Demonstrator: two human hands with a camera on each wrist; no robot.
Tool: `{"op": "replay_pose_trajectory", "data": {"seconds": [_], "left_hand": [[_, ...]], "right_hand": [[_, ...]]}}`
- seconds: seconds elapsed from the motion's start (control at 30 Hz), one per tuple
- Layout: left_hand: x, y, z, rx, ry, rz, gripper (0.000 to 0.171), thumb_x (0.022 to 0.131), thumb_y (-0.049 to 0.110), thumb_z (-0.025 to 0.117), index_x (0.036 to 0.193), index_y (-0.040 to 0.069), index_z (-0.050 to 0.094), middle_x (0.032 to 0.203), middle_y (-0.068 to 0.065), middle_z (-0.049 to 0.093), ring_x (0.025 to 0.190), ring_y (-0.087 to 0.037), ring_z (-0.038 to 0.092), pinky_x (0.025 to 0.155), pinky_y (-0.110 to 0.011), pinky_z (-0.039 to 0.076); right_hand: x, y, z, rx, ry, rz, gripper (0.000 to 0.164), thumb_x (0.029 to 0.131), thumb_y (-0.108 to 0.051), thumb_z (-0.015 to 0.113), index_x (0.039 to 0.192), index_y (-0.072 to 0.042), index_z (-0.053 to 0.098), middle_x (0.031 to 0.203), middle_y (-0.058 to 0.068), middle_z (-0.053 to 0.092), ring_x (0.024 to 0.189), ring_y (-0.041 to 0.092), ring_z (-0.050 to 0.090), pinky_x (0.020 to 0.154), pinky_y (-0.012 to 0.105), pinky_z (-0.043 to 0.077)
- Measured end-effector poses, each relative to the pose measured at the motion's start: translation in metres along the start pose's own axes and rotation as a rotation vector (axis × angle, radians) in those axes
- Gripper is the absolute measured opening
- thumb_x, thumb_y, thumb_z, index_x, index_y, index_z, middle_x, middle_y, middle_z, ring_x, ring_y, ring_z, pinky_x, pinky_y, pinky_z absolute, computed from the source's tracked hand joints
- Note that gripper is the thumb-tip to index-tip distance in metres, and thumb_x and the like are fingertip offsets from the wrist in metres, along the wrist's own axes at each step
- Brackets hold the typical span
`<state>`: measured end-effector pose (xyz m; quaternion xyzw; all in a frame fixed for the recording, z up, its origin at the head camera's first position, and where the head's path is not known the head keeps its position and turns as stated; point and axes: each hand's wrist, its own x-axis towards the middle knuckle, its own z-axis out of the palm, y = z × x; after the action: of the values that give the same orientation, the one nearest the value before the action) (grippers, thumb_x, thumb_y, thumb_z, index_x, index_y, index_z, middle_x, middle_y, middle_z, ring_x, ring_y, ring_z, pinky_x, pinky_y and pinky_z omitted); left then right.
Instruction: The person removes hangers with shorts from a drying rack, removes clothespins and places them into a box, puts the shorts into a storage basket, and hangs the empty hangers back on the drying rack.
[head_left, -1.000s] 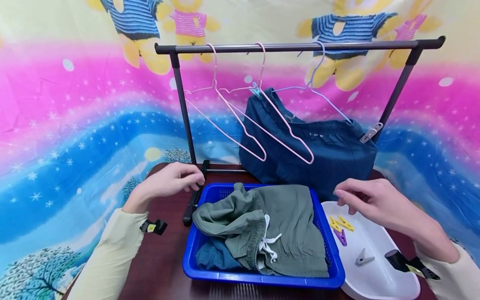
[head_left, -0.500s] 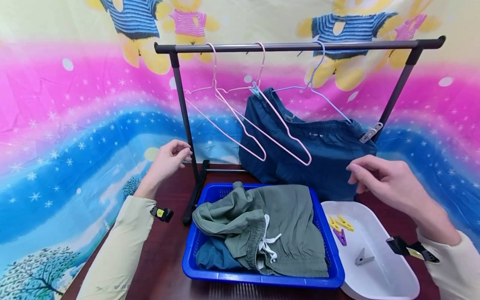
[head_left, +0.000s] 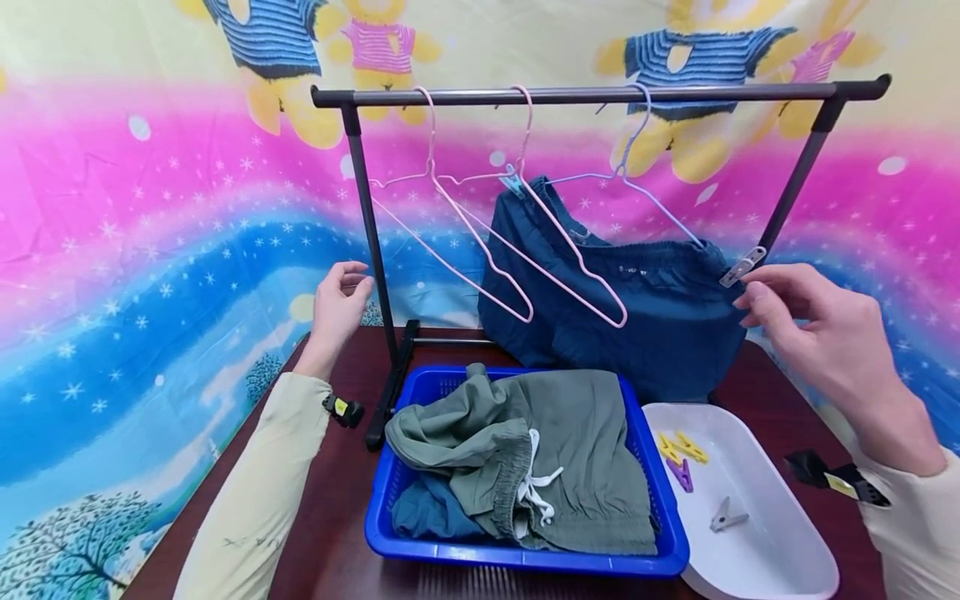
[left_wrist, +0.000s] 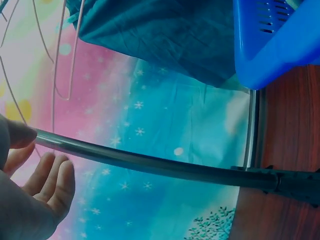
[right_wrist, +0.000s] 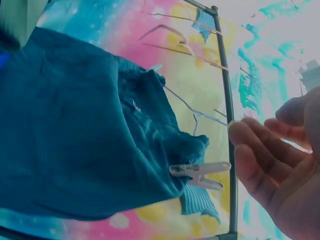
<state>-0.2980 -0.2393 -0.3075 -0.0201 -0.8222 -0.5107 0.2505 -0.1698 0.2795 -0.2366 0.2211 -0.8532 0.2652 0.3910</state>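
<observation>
Dark blue shorts (head_left: 622, 308) hang from a blue hanger (head_left: 637, 177) on the rack. A light blue clothespin (head_left: 512, 181) clips one end of the waistband and a grey clothespin (head_left: 742, 267) the other. My right hand (head_left: 832, 342) is beside the grey clothespin; the right wrist view shows its loosely bent fingers (right_wrist: 260, 155) apart from the pin, holding nothing. By the rack's left post (head_left: 372, 242), my left hand (head_left: 339, 312) is raised with relaxed fingers and nothing in them. Whether it touches the post (left_wrist: 150, 162) I cannot tell.
Two pink hangers (head_left: 431, 158) hang bare on the rack's bar (head_left: 585, 96). A blue basket (head_left: 525, 565) with green shorts (head_left: 585, 458) and a dark blue garment (head_left: 435, 508) stands in front. Beside it, a white tub (head_left: 795, 533) holds several clothespins (head_left: 681, 475).
My right hand has risen and moved right, from above the white tub to the grey clothespin. My left hand has moved up and slightly left, away from the basket.
</observation>
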Motion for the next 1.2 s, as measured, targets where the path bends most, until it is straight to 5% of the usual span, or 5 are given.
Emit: {"op": "replay_pose_trajectory", "data": {"seconds": [0.13,0.33,0.57,0.8,1.2], "left_hand": [[0.006,-0.004,0.006,-0.021,0.042,-0.001,0.036,0.099,0.025,0.058,0.132,0.011,0.055,0.122,-0.017,0.063,0.112,-0.032,0.063,0.083,-0.036,0.050],[0.011,-0.011,0.015,-0.064,0.033,-0.008,0.044,0.099,0.031,0.058,0.140,0.016,0.051,0.132,-0.018,0.058,0.123,-0.031,0.058,0.101,-0.048,0.047],[0.013,-0.016,0.024,-0.108,0.029,-0.008,0.044,0.100,0.027,0.057,0.142,0.018,0.049,0.133,-0.018,0.055,0.127,-0.031,0.055,0.104,-0.047,0.045],[0.015,-0.017,0.029,-0.066,0.020,-0.032,0.043,0.101,0.023,0.055,0.143,0.017,0.047,0.134,-0.016,0.056,0.124,-0.031,0.057,0.102,-0.048,0.047],[0.017,-0.024,0.030,-0.085,0.036,-0.043,0.040,0.100,0.018,0.057,0.139,0.013,0.051,0.129,-0.019,0.060,0.117,-0.033,0.060,0.100,-0.048,0.048]], "right_hand": [[0.001,0.003,-0.002,-0.074,0.062,0.040,0.027,0.096,-0.010,0.062,0.121,-0.003,0.064,0.099,-0.035,0.054,0.082,-0.027,0.046,0.077,-0.005,0.033],[0.003,0.022,-0.002,-0.135,0.021,0.193,0.035,0.098,-0.022,0.057,0.128,-0.005,0.059,0.109,0.020,0.063,0.087,-0.025,0.036,0.075,0.001,0.026],[0.004,0.055,0.005,-0.089,-0.153,0.294,0.042,0.100,-0.028,0.052,0.136,-0.007,0.051,0.123,0.020,0.057,0.090,-0.019,0.037,0.074,0.001,0.025],[0.009,0.067,0.014,-0.089,-0.292,0.325,0.050,0.102,-0.036,0.047,0.141,-0.005,0.042,0.130,0.026,0.054,0.108,0.041,0.054,0.078,0.018,0.041],[0.013,0.064,0.034,-0.154,-0.378,0.300,0.041,0.100,-0.044,0.052,0.112,-0.005,0.054,0.063,0.006,0.037,0.055,0.020,0.040,0.051,0.031,0.030]]}}
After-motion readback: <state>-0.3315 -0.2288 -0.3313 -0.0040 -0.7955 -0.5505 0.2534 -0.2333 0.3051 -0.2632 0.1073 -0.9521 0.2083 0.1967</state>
